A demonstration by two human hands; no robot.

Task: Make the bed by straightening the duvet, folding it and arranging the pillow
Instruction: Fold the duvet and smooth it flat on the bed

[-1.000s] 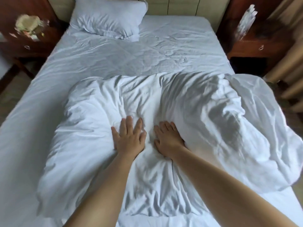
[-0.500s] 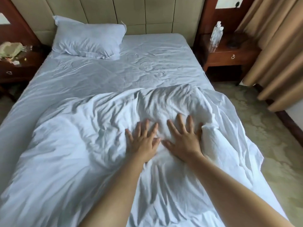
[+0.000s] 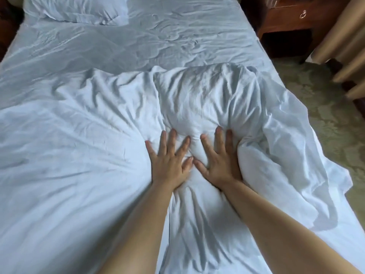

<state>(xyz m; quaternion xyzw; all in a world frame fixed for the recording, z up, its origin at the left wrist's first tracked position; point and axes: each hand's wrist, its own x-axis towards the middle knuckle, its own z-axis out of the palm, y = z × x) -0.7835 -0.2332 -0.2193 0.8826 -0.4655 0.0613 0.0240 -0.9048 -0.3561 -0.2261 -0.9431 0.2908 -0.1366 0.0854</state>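
Duvet [image 3: 98, 155] crumpled across lower and middle frame, one bunched mound at centre right, its edge spilling off the bed's [image 3: 177, 46] right side. Left hand [image 3: 169, 161] and right hand [image 3: 219, 161] side by side at centre, fingers spread wide and straight, palms pressing flat into the mound's base. Pillow [image 3: 79, 8] upper left, on the wrinkled sheet. Nightstand [image 3: 292, 18] upper right.
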